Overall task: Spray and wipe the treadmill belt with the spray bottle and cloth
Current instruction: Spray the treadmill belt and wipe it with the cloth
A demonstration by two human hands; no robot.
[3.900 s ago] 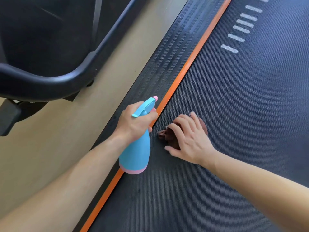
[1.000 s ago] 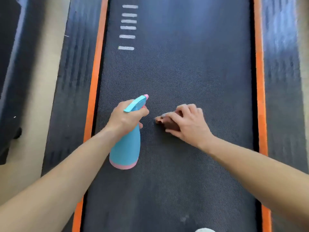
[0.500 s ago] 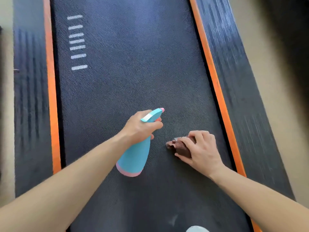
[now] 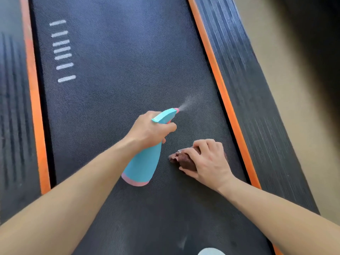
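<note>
**Clerk:** Item one, the treadmill belt point(image 4: 119, 89). Position?

**Checker:** It ran from near to far through the middle of the view, dark and textured. The person leaned over it, probably to have both arms above the working surface.

**Clerk:** Item two, the spray bottle point(image 4: 145, 162)?

**Checker:** Blue with a pink base, held just above mid-belt and tilted, with its nozzle aimed far and right. The left hand point(image 4: 150, 129) was clenched round its neck, fingers on the trigger. A thin mist point(image 4: 185, 103) left the nozzle towards the belt's right part, likely wetting the patch due for wiping next.

**Clerk:** Item three, the cloth point(image 4: 184, 159)?

**Checker:** Brown and bunched, lying on the belt just right of the bottle. The right hand point(image 4: 207, 161) was curled over it, grasping it and pressing it down. It sat nearer than the mist, apparently parked clear of the spray and ready to follow.

**Clerk:** Surroundings?

**Checker:** An orange strip point(image 4: 220, 85) edged the belt on the right, with a ribbed side rail point(image 4: 248, 89) beyond it, then beige floor point(image 4: 294, 107). White dashes point(image 4: 62, 50) marked the belt at far left.
</note>
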